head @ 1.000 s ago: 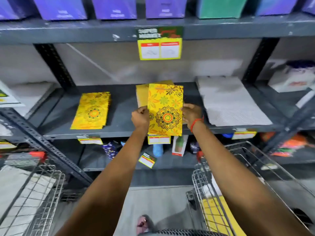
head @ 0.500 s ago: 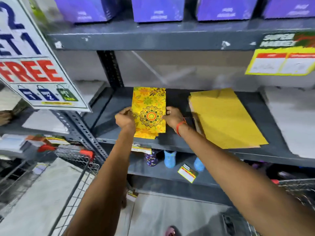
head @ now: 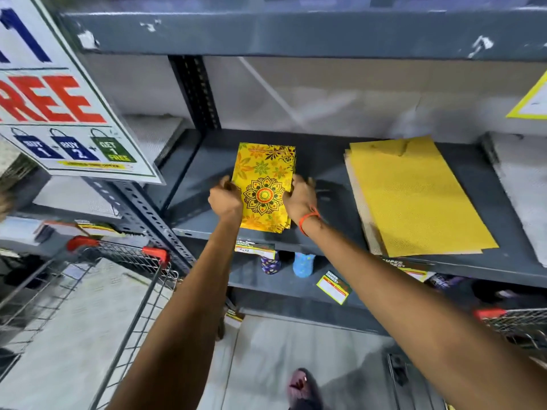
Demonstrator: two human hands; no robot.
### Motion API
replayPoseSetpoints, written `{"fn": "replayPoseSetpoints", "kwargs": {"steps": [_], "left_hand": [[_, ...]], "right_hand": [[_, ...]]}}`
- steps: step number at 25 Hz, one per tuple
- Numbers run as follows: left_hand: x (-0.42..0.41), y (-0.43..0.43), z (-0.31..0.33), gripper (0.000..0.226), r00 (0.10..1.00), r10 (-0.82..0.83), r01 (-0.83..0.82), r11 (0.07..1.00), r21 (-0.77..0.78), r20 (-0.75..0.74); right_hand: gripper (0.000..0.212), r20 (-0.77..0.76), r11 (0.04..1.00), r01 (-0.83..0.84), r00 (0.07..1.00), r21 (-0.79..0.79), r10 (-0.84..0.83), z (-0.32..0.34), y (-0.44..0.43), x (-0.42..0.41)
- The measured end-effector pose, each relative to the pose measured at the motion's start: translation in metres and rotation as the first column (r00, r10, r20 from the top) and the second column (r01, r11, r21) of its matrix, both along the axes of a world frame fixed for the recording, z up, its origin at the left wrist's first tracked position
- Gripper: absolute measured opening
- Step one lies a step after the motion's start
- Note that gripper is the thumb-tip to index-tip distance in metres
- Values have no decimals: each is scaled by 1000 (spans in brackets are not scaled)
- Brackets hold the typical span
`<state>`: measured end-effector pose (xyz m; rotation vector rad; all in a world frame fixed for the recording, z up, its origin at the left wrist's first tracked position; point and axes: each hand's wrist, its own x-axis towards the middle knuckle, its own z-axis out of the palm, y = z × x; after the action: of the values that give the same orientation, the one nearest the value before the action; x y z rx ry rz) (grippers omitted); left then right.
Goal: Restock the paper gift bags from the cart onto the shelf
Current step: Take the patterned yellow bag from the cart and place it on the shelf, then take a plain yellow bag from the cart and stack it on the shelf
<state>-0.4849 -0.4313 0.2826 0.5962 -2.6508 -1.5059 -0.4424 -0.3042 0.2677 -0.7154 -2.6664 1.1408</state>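
A stack of yellow floral gift bags [head: 264,184] with a mandala print lies flat on the grey shelf [head: 325,179], left of centre. My left hand [head: 225,198] grips the stack's left edge. My right hand [head: 299,199], with an orange thread at the wrist, grips its right edge. The lower end of the stack reaches the shelf's front lip. A pile of plain yellow gift bags [head: 414,196] lies flat to the right on the same shelf. Part of a wire cart [head: 515,324] shows at the lower right.
A white "FREE" promo sign [head: 59,99] hangs at the upper left, in front of the shelf post [head: 195,93]. Another wire cart [head: 118,261] with red handle ends stands at the lower left. Price tags [head: 334,287] hang from shelf edges. Small items sit on the lower shelf.
Both hands carried the floral bags left from in front of the plain yellow pile and set them down on the stack at the shelf's left. The view swung left with them.
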Motion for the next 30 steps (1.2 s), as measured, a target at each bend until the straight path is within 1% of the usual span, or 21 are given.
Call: {"fn": "replayPoseSetpoints", "kwargs": {"steps": [1, 3, 6, 8, 10, 12, 14, 17, 20, 22, 24, 26, 28, 30], "left_hand": [[3, 4, 2, 33, 1000, -8, 6, 996, -86, -24], [16, 19, 2, 38, 990, -53, 31, 986, -162, -133], [51, 54, -1, 45, 925, -145, 103, 985, -137, -352], [81, 85, -3, 46, 857, -226, 195, 974, -115, -463], [116, 122, -10, 48, 797, -297, 287, 952, -103, -525], [158, 162, -19, 50, 751, -400, 393, 910, -131, -526], [203, 206, -36, 53, 698, -517, 526, 840, -134, -495], [269, 261, -60, 61, 580, -686, 729, 678, -97, -439], [328, 307, -88, 58, 497, -782, 821, 564, -86, -376], [367, 335, -103, 55, 434, -836, 874, 482, -70, -337], [401, 363, -121, 53, 358, -890, 920, 388, -58, -282], [422, 382, -134, 54, 308, -939, 948, 316, -30, -154], [447, 409, -155, 55, 281, -958, 959, 282, 8, 62], [465, 426, -183, 51, 260, -906, 952, 298, 70, 333]], "right_hand": [[43, -17, 1000, 3, 1000, 18, -3, 3, 1, 1], [44, -29, 999, 11, 1000, 46, -10, 7, 9, 7], [52, -22, 993, 12, 1000, 114, -10, 15, 35, 29], [57, -82, 981, 37, 996, 192, -22, 19, 60, 52], [60, -175, 971, 107, 982, 211, -71, 20, 90, 85], [61, -274, 963, 219, 947, 157, -170, 16, 123, 127], [61, -334, 932, 351, 892, 92, -303, 8, 161, 173], [59, -397, 865, 501, 800, 30, -450, -10, 215, 239], [48, -469, 767, 642, 680, 10, -563, -41, 262, 306], [45, -451, 711, 703, 633, -4, -629, -71, 289, 352], [46, -378, 664, 747, 611, -12, -695, -107, 313, 395], [48, -285, 650, 760, 626, 14, -726, -138, 322, 427], [46, -114, 612, 788, 615, 63, -780, -174, 335, 461], [46, 93, 614, 780, 607, 121, -790, -210, 342, 492]]}}
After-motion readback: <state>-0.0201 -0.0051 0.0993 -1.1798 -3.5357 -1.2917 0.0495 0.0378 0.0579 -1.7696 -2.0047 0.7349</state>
